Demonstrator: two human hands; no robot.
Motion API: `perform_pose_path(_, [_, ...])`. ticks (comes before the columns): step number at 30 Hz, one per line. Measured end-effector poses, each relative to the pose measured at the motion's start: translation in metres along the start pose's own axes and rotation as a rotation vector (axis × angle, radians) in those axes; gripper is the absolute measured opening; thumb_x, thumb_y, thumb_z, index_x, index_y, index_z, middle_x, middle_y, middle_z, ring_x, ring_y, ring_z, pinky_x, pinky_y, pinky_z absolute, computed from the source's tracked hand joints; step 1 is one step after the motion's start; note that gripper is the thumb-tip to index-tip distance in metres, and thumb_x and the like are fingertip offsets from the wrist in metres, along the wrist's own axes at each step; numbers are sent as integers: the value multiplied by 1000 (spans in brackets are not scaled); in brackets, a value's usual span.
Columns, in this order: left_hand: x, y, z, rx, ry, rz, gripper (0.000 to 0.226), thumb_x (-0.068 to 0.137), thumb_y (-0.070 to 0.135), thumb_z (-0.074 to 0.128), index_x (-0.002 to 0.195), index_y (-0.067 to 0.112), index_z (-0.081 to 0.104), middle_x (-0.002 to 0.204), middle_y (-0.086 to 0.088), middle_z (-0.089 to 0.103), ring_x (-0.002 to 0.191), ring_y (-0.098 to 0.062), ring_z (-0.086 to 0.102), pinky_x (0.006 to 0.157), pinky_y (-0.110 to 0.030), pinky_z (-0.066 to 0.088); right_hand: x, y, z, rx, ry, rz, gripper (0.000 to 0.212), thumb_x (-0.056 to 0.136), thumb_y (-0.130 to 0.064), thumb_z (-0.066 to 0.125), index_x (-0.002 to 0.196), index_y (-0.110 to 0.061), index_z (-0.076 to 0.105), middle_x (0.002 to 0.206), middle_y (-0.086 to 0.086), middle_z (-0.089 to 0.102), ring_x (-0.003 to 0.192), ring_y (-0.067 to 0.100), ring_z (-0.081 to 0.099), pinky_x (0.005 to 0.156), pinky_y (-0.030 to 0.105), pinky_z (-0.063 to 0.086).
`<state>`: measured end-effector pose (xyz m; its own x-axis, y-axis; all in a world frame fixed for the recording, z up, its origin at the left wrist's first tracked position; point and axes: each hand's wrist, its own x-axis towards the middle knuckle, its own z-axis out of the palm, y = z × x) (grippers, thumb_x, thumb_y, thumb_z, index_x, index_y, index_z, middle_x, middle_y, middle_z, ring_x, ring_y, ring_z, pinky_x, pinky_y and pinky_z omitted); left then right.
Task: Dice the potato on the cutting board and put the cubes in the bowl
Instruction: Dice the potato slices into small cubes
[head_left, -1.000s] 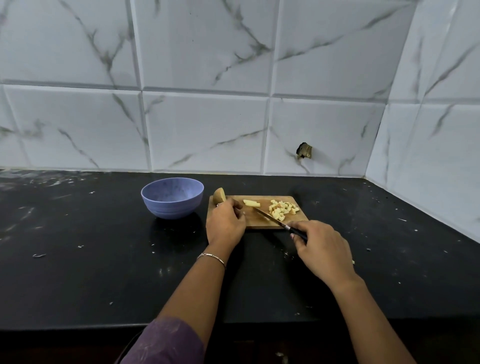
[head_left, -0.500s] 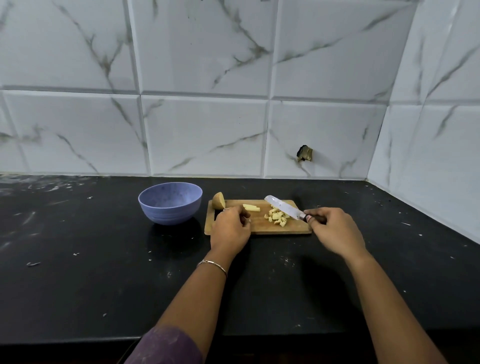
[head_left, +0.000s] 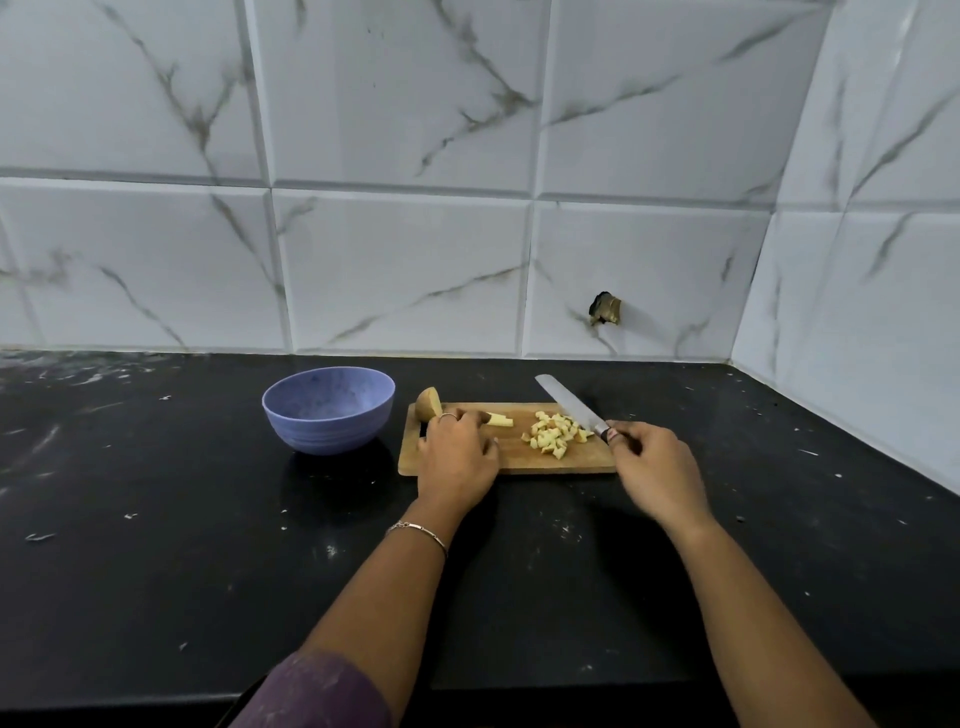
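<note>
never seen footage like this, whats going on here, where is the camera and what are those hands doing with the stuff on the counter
No machine here: a person wears a wide-angle camera on the head, looking down at their own two arms. On the black counter stand a blue bowl and a wooden cutting board. On the board lie a skin-on potato piece, some potato strips and a pile of diced cubes. The right hand grips a knife by the handle, its blade pointing away over the board. The left hand rests on the board, fingertips at the strips; whether it pinches them is unclear.
</note>
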<state>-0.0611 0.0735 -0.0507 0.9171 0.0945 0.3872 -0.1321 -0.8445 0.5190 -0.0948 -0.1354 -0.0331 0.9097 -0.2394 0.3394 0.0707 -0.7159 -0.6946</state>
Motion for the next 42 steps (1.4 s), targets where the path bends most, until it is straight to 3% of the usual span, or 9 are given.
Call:
perform_pose_path(3, [6,1,1,62,-84,20,44,97,27,55,140,18,50,143,-6,46,133,-24,39,111,-46,35,-12,-6,7,-352,109,-177,37,104,-35,46,139,-30,55,106,-6,67,80,10,57,62,23,39])
perform_pose_path(6, [18,4,-1,76,-105,54,36,97,24,54,133,22,58,143,-2,47,134,-22,39,108,-46,37,-13,-7,13,-451,100,-256,39,105,-37,41,142,-32,51,98,-9,60,73,7,47,58,21,33])
perform_pose_path(14, [51,4,1,135,-166,86,39,99,16,47,129,37,61,143,-5,43,131,-25,38,110,-42,34,-3,1,20,-438,40,-297,40,105,-38,40,143,-31,48,102,-11,60,79,7,55,66,22,44])
perform_pose_path(20, [58,7,11,214,-192,127,35,99,19,51,128,36,62,143,-5,42,133,-26,36,111,-45,33,-2,2,21,-420,50,-294,38,105,-38,40,140,-31,52,104,-9,63,88,12,61,70,27,46])
perform_pose_path(27, [59,13,14,298,-131,198,22,96,21,59,112,32,69,138,-3,48,130,-26,40,106,-46,32,1,5,22,-444,52,-285,37,105,-38,40,139,-31,53,109,-7,64,92,15,63,66,27,41])
perform_pose_path(35, [60,8,14,432,-148,238,30,97,27,57,127,27,61,141,-6,44,132,-27,36,107,-47,32,0,5,21,-443,47,-287,37,105,-38,41,138,-30,54,109,-7,65,92,14,63,69,27,45])
perform_pose_path(42, [54,7,9,409,-118,249,20,97,23,56,116,27,63,134,-5,50,129,-26,41,103,-46,33,-2,3,18,-440,42,-297,35,104,-37,43,136,-29,56,111,-5,65,94,16,63,71,28,45])
